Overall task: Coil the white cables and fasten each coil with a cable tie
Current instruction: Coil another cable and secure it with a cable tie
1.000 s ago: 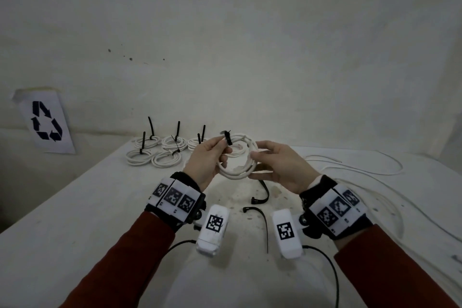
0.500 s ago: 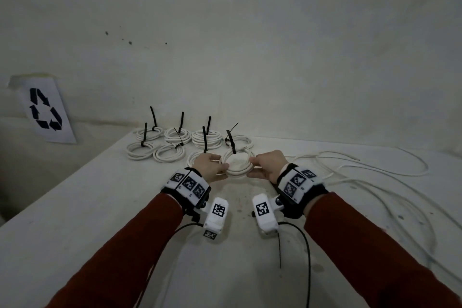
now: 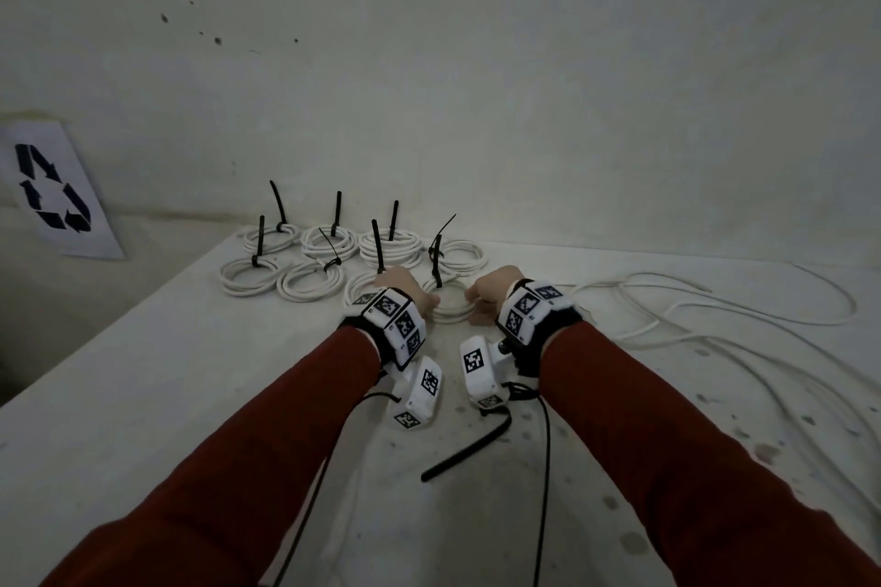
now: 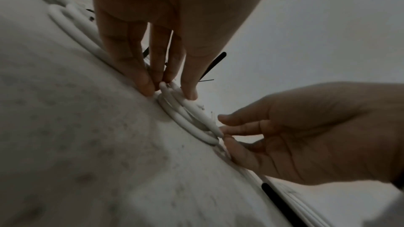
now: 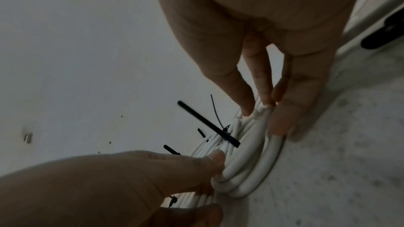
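A white cable coil (image 3: 450,307) with a black cable tie (image 3: 436,269) standing up from it lies on the white table (image 3: 190,372), just in front of the row of tied coils. My left hand (image 3: 419,298) holds its left side and my right hand (image 3: 476,300) its right side. In the left wrist view my left hand (image 4: 168,91) pinches the coil (image 4: 188,120) between thumb and fingers. In the right wrist view my right hand (image 5: 263,118) pinches the coil (image 5: 247,170) near the tie (image 5: 207,123), thumb on the outside.
Several tied coils (image 3: 329,243) sit in two rows at the back near the wall. Loose white cables (image 3: 715,315) sprawl over the right of the table. A spare black cable tie (image 3: 467,448) lies under my wrists. A recycling sign (image 3: 52,193) leans at the left.
Both hands carried the tied coil from mid-air forward and down. It now rests on the table beside the other coils, with both hands still on it.
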Demonstrator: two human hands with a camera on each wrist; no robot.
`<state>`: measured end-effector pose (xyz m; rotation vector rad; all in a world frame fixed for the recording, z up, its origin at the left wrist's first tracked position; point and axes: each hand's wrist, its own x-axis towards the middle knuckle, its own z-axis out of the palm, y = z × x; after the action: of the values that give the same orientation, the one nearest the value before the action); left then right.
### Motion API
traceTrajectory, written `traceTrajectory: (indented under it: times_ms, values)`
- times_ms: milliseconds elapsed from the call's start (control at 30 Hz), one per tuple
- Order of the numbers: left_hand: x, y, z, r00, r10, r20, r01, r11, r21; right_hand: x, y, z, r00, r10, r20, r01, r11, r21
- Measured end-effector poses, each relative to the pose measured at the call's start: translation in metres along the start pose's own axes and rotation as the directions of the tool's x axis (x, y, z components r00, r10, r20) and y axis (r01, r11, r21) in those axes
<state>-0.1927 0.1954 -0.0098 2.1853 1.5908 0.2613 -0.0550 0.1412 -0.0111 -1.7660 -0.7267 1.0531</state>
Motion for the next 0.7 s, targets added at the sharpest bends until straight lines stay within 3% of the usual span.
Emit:
traceTrajectory:
  times_ms: [100,200,367,433,500,600,700]
  values:
    - [0.001,0.003,0.001,1.000,0.021,-0.009,-0.020,0.993,0.113,-0.005,-0.003,-0.003,1.000,-0.007,0.000,0.007,0.995,-0.100]
    - [-0.001,0.003,0.003,0.999,0.011,-0.036,-0.005,0.988,0.152,-0.007,-0.011,-0.009,0.999,0.035,0.006,-0.035,0.996,-0.080]
    - [-0.014,0.008,0.003,0.998,0.029,-0.057,-0.022,0.992,0.123,-0.034,-0.027,-0.039,1.000,0.023,-0.011,-0.022,0.995,0.100]
    - [-0.021,0.012,0.000,0.993,0.066,-0.099,-0.056,0.993,0.103,-0.048,-0.029,-0.063,0.999,-0.003,-0.041,0.005,0.999,0.041]
    - [-0.032,0.021,-0.003,0.981,0.126,-0.149,-0.114,0.990,0.085,-0.059,-0.024,-0.094,0.992,-0.052,-0.119,0.028,0.979,-0.203]
    - [-0.047,0.043,-0.002,0.944,0.252,-0.212,-0.214,0.959,0.188,-0.073,-0.004,-0.149,0.965,-0.156,-0.212,-0.040,0.708,-0.705]
    - [-0.061,0.075,0.008,0.878,0.421,-0.228,-0.384,0.904,0.190,-0.094,0.025,-0.197,0.947,-0.126,-0.297,-0.196,0.507,-0.840]
